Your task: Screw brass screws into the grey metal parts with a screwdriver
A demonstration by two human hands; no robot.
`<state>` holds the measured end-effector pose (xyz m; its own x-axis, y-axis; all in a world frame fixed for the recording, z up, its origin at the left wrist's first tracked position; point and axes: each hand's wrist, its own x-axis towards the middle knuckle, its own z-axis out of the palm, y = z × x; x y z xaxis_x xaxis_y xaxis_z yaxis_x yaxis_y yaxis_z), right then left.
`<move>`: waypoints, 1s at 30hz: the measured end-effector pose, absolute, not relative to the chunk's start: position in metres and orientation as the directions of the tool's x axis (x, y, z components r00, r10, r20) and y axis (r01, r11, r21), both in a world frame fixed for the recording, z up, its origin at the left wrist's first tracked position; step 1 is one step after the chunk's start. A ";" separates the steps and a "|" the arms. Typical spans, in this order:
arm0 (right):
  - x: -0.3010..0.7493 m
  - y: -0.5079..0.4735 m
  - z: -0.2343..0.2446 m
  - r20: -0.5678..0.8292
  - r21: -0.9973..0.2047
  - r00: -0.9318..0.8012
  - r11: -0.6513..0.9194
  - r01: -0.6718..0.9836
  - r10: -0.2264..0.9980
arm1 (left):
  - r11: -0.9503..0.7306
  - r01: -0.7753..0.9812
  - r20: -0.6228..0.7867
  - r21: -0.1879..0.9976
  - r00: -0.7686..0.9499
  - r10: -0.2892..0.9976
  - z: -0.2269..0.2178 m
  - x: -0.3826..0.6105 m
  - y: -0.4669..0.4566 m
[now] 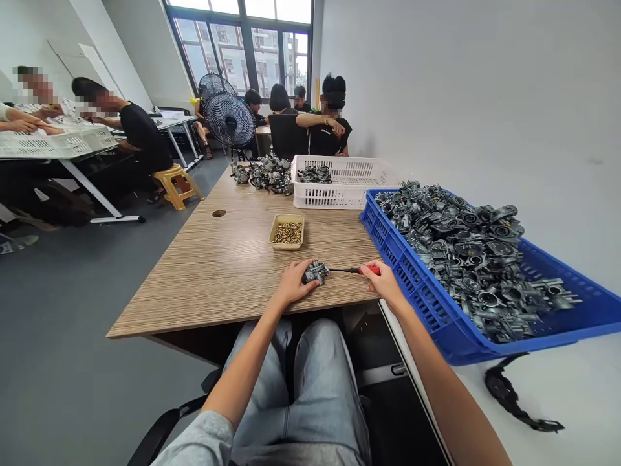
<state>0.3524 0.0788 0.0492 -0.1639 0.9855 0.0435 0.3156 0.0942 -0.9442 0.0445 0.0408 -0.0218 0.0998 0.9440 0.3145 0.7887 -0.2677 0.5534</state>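
Observation:
My left hand [292, 285] is closed on a grey metal carburetor body [316, 272], which rests on the wood-grain table [194, 278] near its front edge. In my right hand [383, 283] is a screwdriver [369, 269] with a red and black handle. Its dark shaft lies level and points left, with the tip at the right side of the carburetor body; whether it sits in a screw is too small to tell. Just beyond my left hand stands a small beige tray [287, 245] of brass-coloured small parts [288, 233].
A blue crate [407, 278] heaped with metal bodies [466, 246] stands at right. Behind the tray are a white basket [334, 194] and a pile of carburetors [266, 173]. A black watch [502, 388] lies at lower right. Several people sit farther off, near a fan [230, 121].

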 end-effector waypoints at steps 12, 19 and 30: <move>0.367 0.082 0.039 -0.295 -0.955 -0.302 -0.269 0.126 0.906 | -0.335 0.704 0.330 0.626 0.150 0.932 -0.023 0.040 0.040; 0.366 0.075 0.036 -0.408 -0.912 -0.538 -0.314 0.263 0.738 | -0.288 0.598 0.449 0.748 -0.137 0.883 -0.043 0.039 0.051; 0.307 0.045 0.016 -0.375 -0.925 -0.642 -0.320 0.207 0.668 | -0.348 0.654 0.482 0.672 -0.029 0.876 -0.043 0.039 0.051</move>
<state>0.3072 0.0454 0.0156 -0.6422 0.6685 -0.3751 0.2066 -0.3203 -0.9245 0.0393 0.0514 -0.0426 -0.0289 0.8759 0.4816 0.6537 -0.3479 0.6720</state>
